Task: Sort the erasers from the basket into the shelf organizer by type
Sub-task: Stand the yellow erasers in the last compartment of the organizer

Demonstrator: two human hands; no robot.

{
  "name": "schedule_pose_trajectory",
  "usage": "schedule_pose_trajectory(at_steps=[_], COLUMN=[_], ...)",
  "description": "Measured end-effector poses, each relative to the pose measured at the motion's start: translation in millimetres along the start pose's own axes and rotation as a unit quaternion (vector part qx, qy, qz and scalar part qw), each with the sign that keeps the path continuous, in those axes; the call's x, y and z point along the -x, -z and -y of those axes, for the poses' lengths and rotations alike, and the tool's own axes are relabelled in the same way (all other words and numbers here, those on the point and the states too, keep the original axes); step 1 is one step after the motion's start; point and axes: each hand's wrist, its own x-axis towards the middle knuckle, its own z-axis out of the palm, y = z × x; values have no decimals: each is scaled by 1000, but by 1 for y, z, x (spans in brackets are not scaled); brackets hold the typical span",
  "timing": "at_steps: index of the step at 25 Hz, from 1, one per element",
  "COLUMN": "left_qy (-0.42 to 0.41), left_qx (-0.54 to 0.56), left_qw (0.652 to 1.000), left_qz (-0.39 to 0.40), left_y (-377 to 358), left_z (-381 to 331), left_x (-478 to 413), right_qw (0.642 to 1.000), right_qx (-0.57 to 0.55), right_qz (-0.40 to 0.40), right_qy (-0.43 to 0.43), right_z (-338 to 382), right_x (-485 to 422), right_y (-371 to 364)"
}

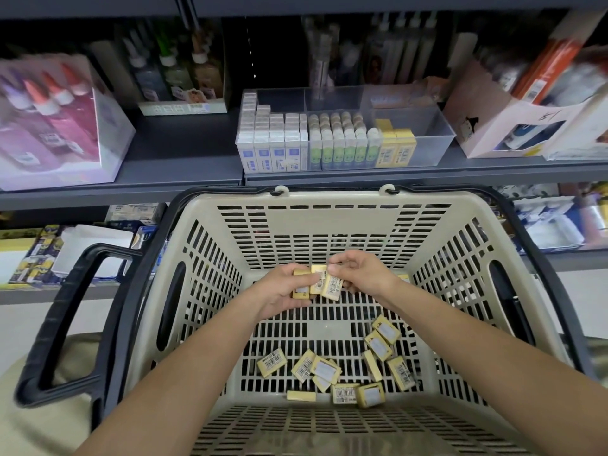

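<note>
Both hands meet inside the basket (329, 222): left hand (283, 292) and right hand (362, 274) grip yellow erasers (317, 284) between them.

Three yellow rectangular paper-sleeved erasers (318, 281) are held up; about eleven more lie loose in the one beige slotted plastic basket (329, 222).

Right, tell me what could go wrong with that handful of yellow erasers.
1. The held erasers sit as a loose fan between the left hand and right hand; one could slip back into the basket.
2. The organizer holds neighbouring rows; they might land outside the yellow section.
3. Loose erasers near the front wall may be missed.
</note>
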Motion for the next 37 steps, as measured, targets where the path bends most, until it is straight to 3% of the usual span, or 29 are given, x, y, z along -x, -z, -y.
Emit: schedule_pose_trajectory(at_steps=[5, 10, 21, 30, 37], left_qy=[27, 69, 29, 28, -8], left_qx=[12, 43, 63, 44, 81], left_qw=[999, 996, 998, 996, 994], left_qz=[32, 26, 2, 75, 74], left_y=[-5, -4, -5, -16, -26], left_z=[-4, -7, -9, -6, -18], left_x=[2, 4, 6, 7, 9], right_qw=[996, 997, 997, 998, 992], right_qx=[76, 65, 31, 13, 119], right_qz=[25, 47, 74, 61, 31], right_qy=[36, 0, 7, 32, 33], right_z=[0, -3, 2, 7, 35], right_x=[-1, -2, -3, 1, 7], right_y=[-1, 2, 5, -1, 14])
